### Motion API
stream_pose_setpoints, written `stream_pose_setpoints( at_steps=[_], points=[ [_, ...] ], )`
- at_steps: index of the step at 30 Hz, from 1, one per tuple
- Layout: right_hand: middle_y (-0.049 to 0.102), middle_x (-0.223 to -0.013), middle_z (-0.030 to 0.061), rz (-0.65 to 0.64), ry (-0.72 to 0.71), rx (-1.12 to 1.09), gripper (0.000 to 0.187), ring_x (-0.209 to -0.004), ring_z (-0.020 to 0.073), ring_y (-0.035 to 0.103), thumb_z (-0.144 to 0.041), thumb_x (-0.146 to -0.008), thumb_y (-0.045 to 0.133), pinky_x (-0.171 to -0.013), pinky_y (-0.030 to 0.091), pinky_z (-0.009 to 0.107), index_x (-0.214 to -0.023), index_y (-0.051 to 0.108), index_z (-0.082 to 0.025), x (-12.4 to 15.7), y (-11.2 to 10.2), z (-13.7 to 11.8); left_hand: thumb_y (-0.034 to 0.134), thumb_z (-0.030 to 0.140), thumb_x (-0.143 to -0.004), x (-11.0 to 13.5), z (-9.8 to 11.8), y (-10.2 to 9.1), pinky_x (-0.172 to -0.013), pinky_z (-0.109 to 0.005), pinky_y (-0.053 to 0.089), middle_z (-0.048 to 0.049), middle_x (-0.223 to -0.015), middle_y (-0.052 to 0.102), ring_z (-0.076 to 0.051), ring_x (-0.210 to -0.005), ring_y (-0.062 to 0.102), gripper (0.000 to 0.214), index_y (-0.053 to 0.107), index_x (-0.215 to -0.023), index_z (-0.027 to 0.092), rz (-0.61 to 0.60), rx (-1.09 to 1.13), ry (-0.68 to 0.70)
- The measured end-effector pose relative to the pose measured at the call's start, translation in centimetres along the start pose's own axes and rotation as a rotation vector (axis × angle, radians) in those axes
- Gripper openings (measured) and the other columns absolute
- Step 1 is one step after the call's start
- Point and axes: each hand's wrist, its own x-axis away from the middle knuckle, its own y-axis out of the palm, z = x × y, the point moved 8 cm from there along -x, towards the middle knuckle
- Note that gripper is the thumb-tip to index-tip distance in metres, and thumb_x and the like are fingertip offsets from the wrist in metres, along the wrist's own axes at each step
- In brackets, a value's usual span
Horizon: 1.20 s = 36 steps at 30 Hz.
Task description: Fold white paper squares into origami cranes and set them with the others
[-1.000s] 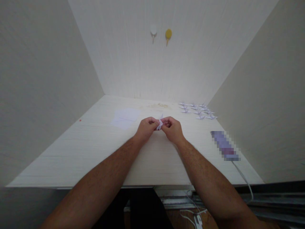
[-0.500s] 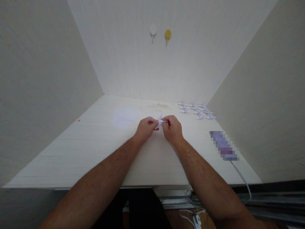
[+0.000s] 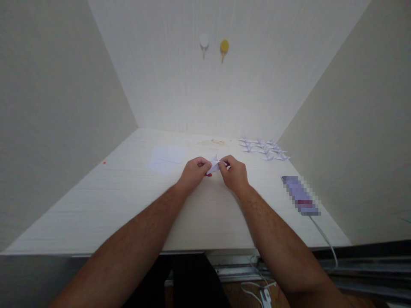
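Note:
Between my two hands is a small folded white paper crane (image 3: 214, 165), held just above the middle of the table. My left hand (image 3: 195, 172) pinches its left side between thumb and fingers. On the other side, my right hand (image 3: 233, 172) grips the paper with thumb and forefinger. A pointed tip of the paper sticks up between the hands; the fingers hide part of the folds. Several finished paper cranes (image 3: 265, 149) stand in rows at the back right of the table. White paper sheets (image 3: 167, 158) lie flat to the left of my hands.
A blurred-out phone-like device (image 3: 300, 196) with a white cable (image 3: 324, 236) lies on the right of the white table (image 3: 105, 214). A white hook (image 3: 204, 41) and a yellow hook (image 3: 224, 46) are on the back wall. Walls enclose the table left and right.
My hands have drawn slightly apart, and more of the folded paper shows between them. Its upright tip looks a little lower. The view has shifted slightly.

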Motion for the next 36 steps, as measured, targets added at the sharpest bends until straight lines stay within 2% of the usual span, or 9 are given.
stream_pose_setpoints(
  at_steps=[3,7,9,16,20,25,30,36],
  points=[
    [0.064,-0.067,-0.0005,-0.007,0.042,-0.055,0.018,-0.058,0.0135,0.055,-0.035,-0.087,0.054,-0.058,0.038,0.025,-0.084,0.064,-0.021,0.0,0.1,0.6,0.068,0.033,-0.072,0.2,0.3,0.3,-0.053,-0.023,0.053,-0.0014,-0.067,0.066,-0.012,-0.057,0.062,0.020,0.059,-0.073,0.014,-0.040,-0.030,0.012],
    [0.062,-0.064,-0.0015,-0.002,0.052,-0.097,0.014,-0.057,0.0125,0.053,-0.032,-0.083,0.056,-0.055,0.036,0.024,-0.080,0.063,-0.020,0.0,0.2,0.6,0.072,0.030,-0.069,0.4,0.3,1.1,-0.058,-0.026,0.056,-0.0066,-0.081,0.071,-0.017,-0.071,0.068,0.029,0.060,-0.089,0.014,-0.133,-0.069,0.035],
    [0.062,-0.064,-0.0018,-0.009,0.069,-0.113,0.013,-0.057,0.0122,0.053,-0.032,-0.082,0.058,-0.055,0.036,0.024,-0.079,0.062,-0.020,0.0,0.3,0.5,0.073,0.026,-0.069,0.4,0.1,1.0,-0.058,-0.027,0.056,-0.0073,-0.081,0.072,-0.018,-0.071,0.069,0.029,0.060,-0.092,0.014,-0.115,-0.124,0.044],
    [0.062,-0.063,-0.0026,-0.042,0.098,-0.082,0.011,-0.055,0.0118,0.053,-0.031,-0.080,0.058,-0.054,0.035,0.024,-0.076,0.060,-0.021,0.1,0.7,0.3,0.062,0.024,-0.077,0.2,-0.5,0.3,-0.056,-0.027,0.058,-0.0055,-0.075,0.071,-0.018,-0.064,0.070,0.012,0.058,-0.084,0.016,-0.015,-0.187,0.051],
    [0.061,-0.061,-0.0035,-0.038,0.120,-0.065,0.011,-0.053,0.0119,0.052,-0.032,-0.081,0.056,-0.053,0.034,0.023,-0.077,0.058,-0.021,0.2,0.8,0.5,0.062,0.025,-0.076,0.2,-0.3,0.3,-0.055,-0.026,0.057,-0.0034,-0.075,0.071,-0.016,-0.060,0.069,0.014,0.057,-0.087,0.017,0.004,-0.229,0.083],
    [0.061,-0.062,-0.0030,-0.079,0.130,-0.071,0.013,-0.053,0.0130,0.053,-0.034,-0.083,0.053,-0.052,0.034,0.023,-0.082,0.059,-0.022,0.3,1.3,0.6,0.058,0.019,-0.075,0.4,0.3,0.4,-0.058,-0.028,0.060,-0.0041,-0.081,0.072,-0.016,-0.064,0.069,0.024,0.061,-0.098,0.017,0.014,-0.157,0.097],
    [0.066,-0.070,-0.0004,-0.056,0.141,-0.032,0.014,-0.059,0.0142,0.057,-0.034,-0.083,0.054,-0.057,0.038,0.025,-0.084,0.061,-0.022,0.3,1.1,0.4,0.055,0.018,-0.073,0.5,0.5,0.2,-0.058,-0.027,0.060,-0.0048,-0.080,0.071,-0.016,-0.067,0.068,0.019,0.068,-0.086,0.014,0.037,-0.150,0.132],
    [0.066,-0.070,-0.0013,-0.076,0.129,-0.046,0.013,-0.062,0.0144,0.058,-0.035,-0.080,0.059,-0.058,0.039,0.025,-0.082,0.062,-0.022,0.3,1.3,0.2,0.055,0.020,-0.073,0.7,0.8,0.5,-0.062,-0.027,0.060,-0.0038,-0.082,0.072,-0.015,-0.068,0.067,0.023,0.072,-0.088,0.015,0.003,-0.171,0.139]
  ],
)
